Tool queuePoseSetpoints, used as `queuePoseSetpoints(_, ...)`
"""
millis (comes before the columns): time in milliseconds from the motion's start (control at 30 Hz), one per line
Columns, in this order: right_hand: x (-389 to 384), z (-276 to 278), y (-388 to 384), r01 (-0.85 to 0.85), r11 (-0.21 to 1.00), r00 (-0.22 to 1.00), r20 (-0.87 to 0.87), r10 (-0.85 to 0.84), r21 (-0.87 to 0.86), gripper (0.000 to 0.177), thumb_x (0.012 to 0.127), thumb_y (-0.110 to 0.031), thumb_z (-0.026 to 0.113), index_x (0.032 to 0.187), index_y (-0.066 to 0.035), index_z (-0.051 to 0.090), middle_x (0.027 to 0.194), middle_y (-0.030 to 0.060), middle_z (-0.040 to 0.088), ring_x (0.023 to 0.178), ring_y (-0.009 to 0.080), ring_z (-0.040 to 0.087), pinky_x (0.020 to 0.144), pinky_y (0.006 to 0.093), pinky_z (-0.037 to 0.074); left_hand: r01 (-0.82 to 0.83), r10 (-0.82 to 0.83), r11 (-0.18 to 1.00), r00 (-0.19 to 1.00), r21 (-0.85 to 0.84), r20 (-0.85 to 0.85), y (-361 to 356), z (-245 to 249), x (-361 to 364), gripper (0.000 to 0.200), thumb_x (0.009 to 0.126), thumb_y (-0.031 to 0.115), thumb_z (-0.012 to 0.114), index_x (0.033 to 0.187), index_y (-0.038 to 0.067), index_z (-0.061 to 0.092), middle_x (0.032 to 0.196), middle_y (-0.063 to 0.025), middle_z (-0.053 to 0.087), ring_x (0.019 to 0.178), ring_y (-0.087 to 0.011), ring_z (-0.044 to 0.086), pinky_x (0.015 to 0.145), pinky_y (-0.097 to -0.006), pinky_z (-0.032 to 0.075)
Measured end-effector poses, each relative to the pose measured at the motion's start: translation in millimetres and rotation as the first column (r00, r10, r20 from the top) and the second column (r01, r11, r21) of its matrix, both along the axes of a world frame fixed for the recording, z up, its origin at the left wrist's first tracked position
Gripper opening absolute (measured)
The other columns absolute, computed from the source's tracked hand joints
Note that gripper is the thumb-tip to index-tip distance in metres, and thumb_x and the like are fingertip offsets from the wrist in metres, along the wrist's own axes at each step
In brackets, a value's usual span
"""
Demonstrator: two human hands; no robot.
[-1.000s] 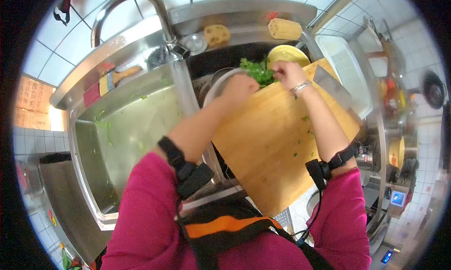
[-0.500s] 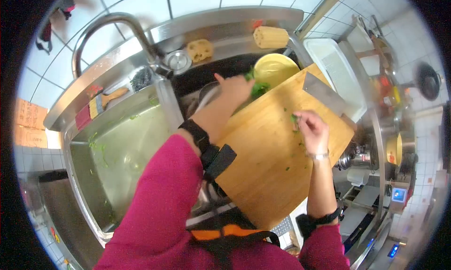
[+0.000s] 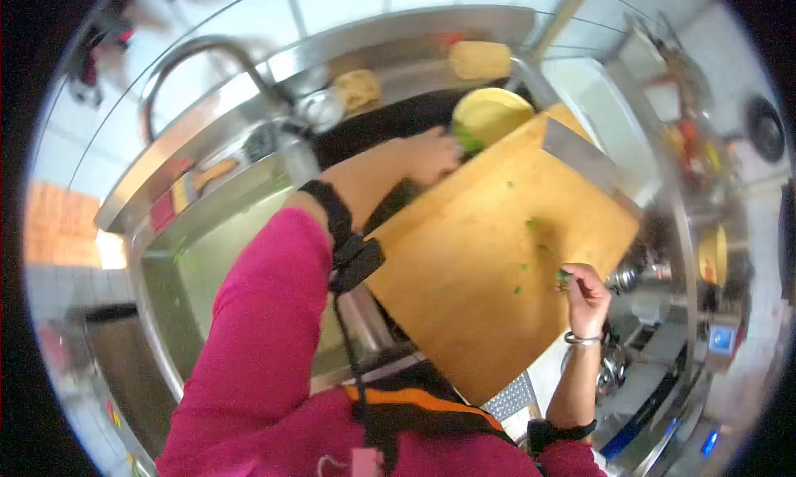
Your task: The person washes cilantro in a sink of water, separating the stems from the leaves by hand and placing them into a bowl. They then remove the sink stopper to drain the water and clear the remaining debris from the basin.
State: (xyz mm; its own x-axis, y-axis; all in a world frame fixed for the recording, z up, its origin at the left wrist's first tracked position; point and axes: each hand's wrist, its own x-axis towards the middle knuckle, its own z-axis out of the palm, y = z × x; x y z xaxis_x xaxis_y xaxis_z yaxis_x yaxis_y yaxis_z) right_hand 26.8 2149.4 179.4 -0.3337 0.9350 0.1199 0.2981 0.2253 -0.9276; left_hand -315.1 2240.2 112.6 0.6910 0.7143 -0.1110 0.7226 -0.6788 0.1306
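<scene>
My left hand [image 3: 431,156] reaches over the far left edge of the wooden cutting board [image 3: 448,286], its fingers smeared by motion. Just beyond it are leafy greens [image 3: 469,140] at the near side of a yellow bowl [image 3: 502,112]. At the board's right edge my right hand [image 3: 588,299] is closed in a pinch on some green leaf bits [image 3: 564,279]. Small green scraps [image 3: 532,223] lie scattered over the board. A cleaver [image 3: 580,158] rests flat along the board's far right edge.
On the left is a metal sink [image 3: 153,311] under a curved faucet [image 3: 148,104]. The back ledge holds two yellowish sponges [image 3: 358,90], a round metal lid [image 3: 320,109] and a brush [image 3: 199,181]. A white tray [image 3: 593,95] stands behind the cleaver.
My right hand has moved down and right over the board, still pinching green bits. My left hand has shifted slightly down, beside the board's edge. The view has shifted a little.
</scene>
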Motion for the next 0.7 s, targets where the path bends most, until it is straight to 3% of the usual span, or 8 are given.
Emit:
queuePoseSetpoints(100, -18, 7, 6, -0.101, 0.986, 0.995, 0.002, 0.102, 0.135, 0.021, 0.071, 0.013, 0.041, 0.081, 0.002, 0.055, 0.086, 0.0074, 0.052, 0.072, 0.0121, 0.051, 0.064, 0.0220, 0.043, -0.402, 0.205, 0.892, 0.769, 0.209, 0.605, -26, 17, -13, 0.028, 0.070, 0.024, 0.054, 0.095, 0.013, 0.056, 0.105, -0.0101, 0.049, 0.099, -0.0272, 0.045, 0.083, -0.0431, 0.033)
queuePoseSetpoints(167, -30, 6, 9, -0.209, 0.966, 0.977, -0.003, 0.211, 0.153, 0.022, 0.070, 0.014, 0.040, 0.080, 0.002, 0.055, 0.088, 0.0087, 0.052, 0.073, 0.0130, 0.051, 0.066, 0.0227, 0.042, -0.672, 0.332, 0.739, 0.305, -0.045, 0.893, -83, 42, -12, 0.024, 0.071, 0.011, 0.055, 0.095, 0.009, 0.056, 0.103, -0.0120, 0.050, 0.095, -0.0259, 0.048, 0.081, -0.0319, 0.039)
queuePoseSetpoints(333, -100, 16, -3, -0.434, 0.901, 0.901, -0.004, 0.434, 0.018, 0.022, 0.070, 0.013, 0.038, 0.078, 0.003, 0.055, 0.085, 0.0098, 0.053, 0.074, 0.0153, 0.051, 0.068, 0.0240, 0.042, -0.829, 0.490, 0.416, -0.140, -0.373, 0.860, -279, 22, -24, 0.023, 0.071, 0.003, 0.052, 0.094, 0.004, 0.055, 0.099, -0.0097, 0.054, 0.098, -0.0189, 0.048, 0.084, -0.0297, 0.036)
queuePoseSetpoints(467, -193, 40, -43, -0.698, 0.701, 0.717, 0.140, 0.683, 0.151, 0.020, 0.070, 0.008, 0.042, 0.083, 0.003, 0.057, 0.087, 0.0115, 0.055, 0.083, 0.0187, 0.052, 0.074, 0.0248, 0.039, -0.889, 0.703, -0.259, -0.441, -0.376, 0.558, -455, 31, -53, 0.026, 0.071, -0.001, 0.051, 0.095, 0.008, 0.055, 0.100, -0.0073, 0.055, 0.096, -0.0191, 0.050, 0.083, -0.0275, 0.038)
queuePoseSetpoints(500, -218, 38, -54, -0.738, 0.663, 0.674, 0.090, 0.733, 0.124, 0.018, 0.071, 0.004, 0.045, 0.083, 0.002, 0.057, 0.087, 0.0109, 0.056, 0.085, 0.0186, 0.051, 0.075, 0.0254, 0.039, -0.924, 0.665, -0.332, -0.371, -0.189, 0.648, -507, 16, -66, 0.022, 0.073, 0.000, 0.050, 0.094, 0.005, 0.056, 0.096, -0.0053, 0.056, 0.090, -0.0144, 0.051, 0.078, -0.0246, 0.039)
queuePoseSetpoints(533, -242, 32, -66, -0.780, 0.619, 0.624, 0.041, 0.780, 0.090, 0.016, 0.072, 0.000, 0.047, 0.084, 0.002, 0.057, 0.086, 0.0104, 0.056, 0.086, 0.0184, 0.051, 0.077, 0.0259, 0.038, -0.804, 0.481, -0.445, -0.587, -0.395, 0.651, -551, 16, -70, 0.021, 0.075, 0.002, 0.048, 0.095, 0.004, 0.056, 0.092, -0.0026, 0.056, 0.084, -0.0091, 0.050, 0.073, -0.0207, 0.039)
queuePoseSetpoints(600, -269, 22, -89, -0.829, 0.558, 0.555, 0.102, 0.825, -0.005, 0.016, 0.073, -0.011, 0.051, 0.082, 0.001, 0.057, 0.086, 0.0122, 0.056, 0.087, 0.0211, 0.052, 0.076, 0.0272, 0.039, -0.745, 0.476, -0.570, -0.643, -0.346, 0.600, -595, 37, -52, 0.025, 0.076, 0.004, 0.048, 0.101, 0.002, 0.053, 0.093, -0.0042, 0.055, 0.082, -0.0091, 0.050, 0.071, -0.0195, 0.039)
queuePoseSetpoints(700, -349, -41, -124, -0.939, 0.339, 0.240, 0.593, 0.769, -0.061, 0.021, 0.074, -0.016, 0.049, 0.078, 0.003, 0.058, 0.090, 0.0188, 0.055, 0.082, 0.0320, 0.053, 0.072, 0.0358, 0.042, -0.588, 0.193, -0.711, -0.690, -0.385, 0.697, -687, 34, -26, 0.028, 0.075, 0.002, 0.046, 0.102, -0.004, 0.050, 0.095, -0.0097, 0.055, 0.088, -0.0136, 0.051, 0.079, -0.0224, 0.037)
